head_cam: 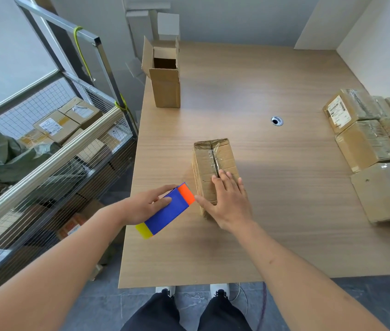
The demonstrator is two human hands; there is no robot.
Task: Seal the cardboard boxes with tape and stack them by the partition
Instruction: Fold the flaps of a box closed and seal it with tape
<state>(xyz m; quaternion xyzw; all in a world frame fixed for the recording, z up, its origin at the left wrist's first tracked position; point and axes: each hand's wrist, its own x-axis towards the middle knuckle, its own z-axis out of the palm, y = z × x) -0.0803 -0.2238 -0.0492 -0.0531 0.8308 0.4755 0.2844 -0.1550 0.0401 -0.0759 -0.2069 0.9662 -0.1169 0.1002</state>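
A cardboard box [214, 168] lies on its long side near the middle of the wooden bench [272, 223], its top seam running away from the person and covered along the far part with clear tape. The right hand [227, 201] rests flat on the near end of this box, fingers straight and spread across the seam, thumb stretched out along the box's left face. Just left of the box, the left hand [146, 206] holds a blue block-shaped tool [166, 210] with an orange end toward the box and a yellow end toward the person; the fingers curl over its top and the orange end sits just beside the box's left face. Whether this tool is the tape dispenser cannot be told for sure. Beyond the box, toward the far left corner of the bench, 1 tall open carton [166, 84] stands upright with its flaps raised. Well to the right of the box, by the white partition [380, 51], a group of sealed, tape-wrapped boxes [366, 144] lies in rows along the bench edge. A round cable grommet [276, 120] sits in the bench between the box and that group. Left of the bench stands a wire-mesh cart [53, 144] holding labelled parcels.
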